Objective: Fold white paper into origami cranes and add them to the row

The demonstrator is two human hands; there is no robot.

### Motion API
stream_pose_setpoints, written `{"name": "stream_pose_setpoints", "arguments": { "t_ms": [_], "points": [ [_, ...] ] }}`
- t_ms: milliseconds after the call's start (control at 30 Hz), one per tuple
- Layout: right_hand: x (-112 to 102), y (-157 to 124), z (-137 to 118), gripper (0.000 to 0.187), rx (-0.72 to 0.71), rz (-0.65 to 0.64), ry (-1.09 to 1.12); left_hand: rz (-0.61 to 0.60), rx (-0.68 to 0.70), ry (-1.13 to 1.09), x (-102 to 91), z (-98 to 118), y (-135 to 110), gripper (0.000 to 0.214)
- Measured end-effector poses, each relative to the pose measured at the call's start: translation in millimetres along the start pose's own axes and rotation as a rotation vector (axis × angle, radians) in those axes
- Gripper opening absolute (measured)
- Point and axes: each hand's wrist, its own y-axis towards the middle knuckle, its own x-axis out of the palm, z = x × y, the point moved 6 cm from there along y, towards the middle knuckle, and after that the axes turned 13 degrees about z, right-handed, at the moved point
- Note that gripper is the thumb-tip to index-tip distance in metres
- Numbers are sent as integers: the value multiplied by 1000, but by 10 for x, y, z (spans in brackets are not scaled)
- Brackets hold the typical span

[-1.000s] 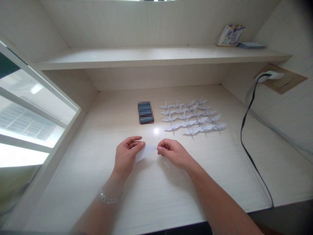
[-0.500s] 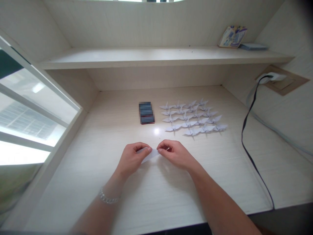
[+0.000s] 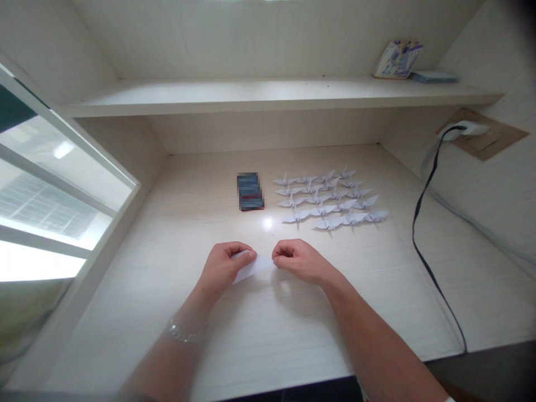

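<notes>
A small white sheet of paper (image 3: 256, 268) stretches between my two hands above the desk. My left hand (image 3: 226, 265) is closed on its left part, thumb on top, covering some of it. The right end is pinched between thumb and fingers of my right hand (image 3: 299, 259). How the paper is folded cannot be made out. Beyond my right hand, several white origami cranes (image 3: 324, 209) stand in rows on the desk. A dark, blurred-out phone-sized rectangle (image 3: 250, 191) lies left of the cranes.
The pale desk (image 3: 201, 201) runs back under a shelf (image 3: 234, 101). A small printed box (image 3: 398, 58) and a flat bluish item (image 3: 434, 77) sit on that shelf. On the right, a black cable (image 3: 414, 229) hangs from a wall socket (image 3: 481, 134). A window (image 3: 46, 184) is at left.
My hands have moved slightly apart, the left one drawing back a little to the left. More of the white paper shows between them.
</notes>
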Motion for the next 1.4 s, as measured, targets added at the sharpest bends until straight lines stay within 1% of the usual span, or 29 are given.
{"name": "stream_pose_setpoints", "arguments": {
  "t_ms": [67,133,200,267,333,400,500,600,667,733,767,833,900,967,1033,1100,1167,1267,1400],
  "points": [
    [-54,3,50,9,14,-10,18,33,-32,-40,-61,-22,24,23],
    [-107,11,84,8,27,10,23,68,-55,-77,-106,-34,39,24],
    [-146,19,76,10,36,73,44,77,-61,-95,-107,-31,35,24],
    [-135,14,6,14,5,135,66,50,-37,-68,-56,-8,14,24],
    [-43,-6,-76,14,-25,105,70,14,19,-19,11,31,-16,22],
    [24,-25,-114,13,-34,89,2,-4,66,18,53,61,-39,21],
    [23,-32,-85,12,-14,70,-16,9,47,7,35,48,-35,21],
    [-67,-7,2,11,22,90,36,69,-9,-82,-45,5,4,22],
    [-118,23,54,12,51,146,111,130,-11,-158,-92,-7,28,23],
    [-103,49,74,14,63,180,235,174,2,-213,-102,-8,38,24],
    [-71,60,73,17,60,178,296,178,8,-224,-87,-7,37,24],
    [-22,72,77,19,65,214,354,137,10,-211,-20,-3,25,24],
    [12,67,76,18,72,243,346,54,11,-167,67,6,1,24],
    [41,47,48,17,57,229,279,-24,35,-101,136,25,-29,23],
    [60,22,7,16,33,197,181,-76,84,-24,178,53,-58,23],
    [68,3,-24,15,18,167,108,-100,125,48,196,76,-80,23],
    [50,1,-18,15,33,160,87,-107,136,99,195,84,-89,21],
    [-34,26,56,15,79,186,131,-112,122,124,164,82,-86,18],
    [-196,67,174,15,115,231,216,-135,104,105,92,68,-58,14]
  ]
}}
